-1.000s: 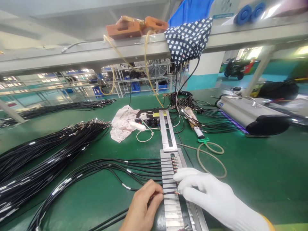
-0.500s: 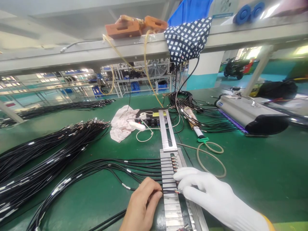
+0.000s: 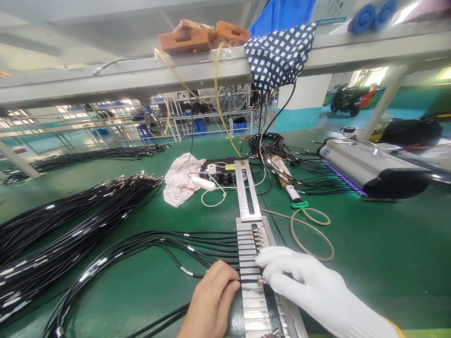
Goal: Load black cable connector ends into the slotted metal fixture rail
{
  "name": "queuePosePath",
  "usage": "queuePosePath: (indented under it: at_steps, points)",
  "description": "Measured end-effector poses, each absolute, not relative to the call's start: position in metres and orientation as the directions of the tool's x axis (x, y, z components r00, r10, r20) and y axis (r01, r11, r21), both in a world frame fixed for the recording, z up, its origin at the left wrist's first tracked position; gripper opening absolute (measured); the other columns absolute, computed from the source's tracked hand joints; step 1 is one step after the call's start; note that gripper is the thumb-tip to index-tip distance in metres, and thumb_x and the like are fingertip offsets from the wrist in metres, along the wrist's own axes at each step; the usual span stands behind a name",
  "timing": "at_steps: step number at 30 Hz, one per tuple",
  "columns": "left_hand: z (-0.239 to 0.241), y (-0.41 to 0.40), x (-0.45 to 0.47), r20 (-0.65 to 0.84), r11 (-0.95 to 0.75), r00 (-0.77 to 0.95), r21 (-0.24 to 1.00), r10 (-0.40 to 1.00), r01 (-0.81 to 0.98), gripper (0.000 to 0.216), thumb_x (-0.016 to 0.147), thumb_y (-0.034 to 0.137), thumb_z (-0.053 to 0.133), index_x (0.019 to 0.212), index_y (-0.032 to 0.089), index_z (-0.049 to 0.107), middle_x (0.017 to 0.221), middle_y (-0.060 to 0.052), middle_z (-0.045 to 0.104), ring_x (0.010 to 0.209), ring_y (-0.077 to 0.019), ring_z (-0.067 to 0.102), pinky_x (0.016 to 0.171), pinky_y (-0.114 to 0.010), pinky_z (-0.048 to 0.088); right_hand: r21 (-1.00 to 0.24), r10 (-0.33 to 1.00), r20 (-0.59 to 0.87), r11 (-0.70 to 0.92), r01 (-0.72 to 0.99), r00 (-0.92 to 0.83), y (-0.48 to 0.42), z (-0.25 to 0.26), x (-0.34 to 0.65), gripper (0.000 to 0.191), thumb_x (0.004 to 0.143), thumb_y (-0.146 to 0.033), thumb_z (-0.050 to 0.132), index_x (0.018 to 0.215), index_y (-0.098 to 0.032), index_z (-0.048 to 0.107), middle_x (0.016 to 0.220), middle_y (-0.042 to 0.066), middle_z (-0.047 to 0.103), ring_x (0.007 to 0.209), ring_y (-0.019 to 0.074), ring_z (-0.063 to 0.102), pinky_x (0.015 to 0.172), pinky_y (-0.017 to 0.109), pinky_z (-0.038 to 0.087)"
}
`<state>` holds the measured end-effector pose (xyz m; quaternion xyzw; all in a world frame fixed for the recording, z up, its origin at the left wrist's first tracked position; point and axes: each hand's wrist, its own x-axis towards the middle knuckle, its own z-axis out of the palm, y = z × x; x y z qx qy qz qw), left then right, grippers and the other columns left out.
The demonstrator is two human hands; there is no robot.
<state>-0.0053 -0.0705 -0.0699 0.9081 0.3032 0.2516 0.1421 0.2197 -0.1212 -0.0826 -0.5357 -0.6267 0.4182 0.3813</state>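
My bare left hand point(image 3: 214, 298) pinches a thin black cable at the left edge of a slotted metal fixture point(image 3: 254, 300). The cable lies across the fixture in one of its slots. At the other side, my right hand point(image 3: 303, 281), in a white glove, has thumb and fingertips closed on the small metal connector point(image 3: 265, 280) at that cable's end. Farther up the fixture, several black cables point(image 3: 218, 238) lie side by side in slots, their connectors point(image 3: 258, 234) lined up along the right edge. The gloved fingers partly cover the nearer connectors.
Bundles of black cables point(image 3: 81, 225) cover the table's left side. Behind the fixture are a black control box point(image 3: 220, 176), a crumpled cloth point(image 3: 183, 180) and a syringe point(image 3: 287, 183) with a hose. A silver lamp unit point(image 3: 369, 164) glows purple at right. A shelf point(image 3: 105, 82) crosses above.
The whole view has shifted slightly to the right. Both hands stay at the same cable, with the cable lying a little straighter in its slot.
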Motion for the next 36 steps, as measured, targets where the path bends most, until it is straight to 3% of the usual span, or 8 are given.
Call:
queuePosePath:
  at_steps: [14, 17, 21, 36]
  points:
    - [-0.071, -0.071, -0.004, 0.372, -0.797, 0.713, 0.391, 0.595, 0.461, 0.014, 0.097, 0.01, 0.041, 0.089, 0.014, 0.051, 0.084, -0.001, 0.053, 0.077, -0.006, 0.05, 0.07, -0.015, 0.04, -0.926, 0.985, 0.121, 0.156, 0.345, -0.121, -0.124, -0.085, 0.217, 0.023, 0.09, -0.033, 0.05, 0.08, -0.022, 0.068, 0.119, -0.005, 0.061, 0.119, 0.0088, 0.051, 0.1, 0.014, 0.035]
    - [-0.072, -0.073, -0.005, 0.346, -0.784, 0.718, 0.422, 0.604, 0.456, 0.012, 0.097, 0.01, 0.041, 0.098, 0.016, 0.051, 0.092, 0.0, 0.054, 0.084, -0.005, 0.051, 0.076, -0.014, 0.041, -0.93, 0.986, 0.124, 0.153, 0.335, -0.107, -0.125, -0.083, 0.216, 0.023, 0.09, -0.031, 0.05, 0.08, -0.021, 0.068, 0.119, -0.005, 0.061, 0.118, 0.0098, 0.052, 0.099, 0.014, 0.036]
    - [-0.07, -0.075, -0.002, 0.39, -0.816, 0.735, 0.427, 0.555, 0.39, 0.024, 0.095, 0.005, 0.042, 0.112, 0.022, 0.047, 0.102, 0.001, 0.053, 0.094, -0.0035, 0.051, 0.083, -0.014, 0.041, -0.933, 0.989, 0.102, 0.131, 0.336, -0.104, -0.125, -0.08, 0.215, 0.024, 0.09, -0.032, 0.049, 0.08, -0.021, 0.068, 0.12, -0.004, 0.061, 0.119, 0.0107, 0.051, 0.099, 0.015, 0.036]
    - [-0.068, -0.077, 0.004, 0.376, -0.777, 0.702, 0.472, 0.605, 0.416, 0.013, 0.096, 0.011, 0.044, 0.097, 0.016, 0.056, 0.089, 0.0, 0.056, 0.081, -0.0048, 0.054, 0.073, -0.015, 0.042, -0.949, 0.998, 0.003, 0.023, 0.314, -0.065, -0.129, -0.064, 0.212, 0.02, 0.09, -0.025, 0.051, 0.08, -0.021, 0.067, 0.117, -0.009, 0.061, 0.117, 0.008, 0.051, 0.096, 0.014, 0.032]
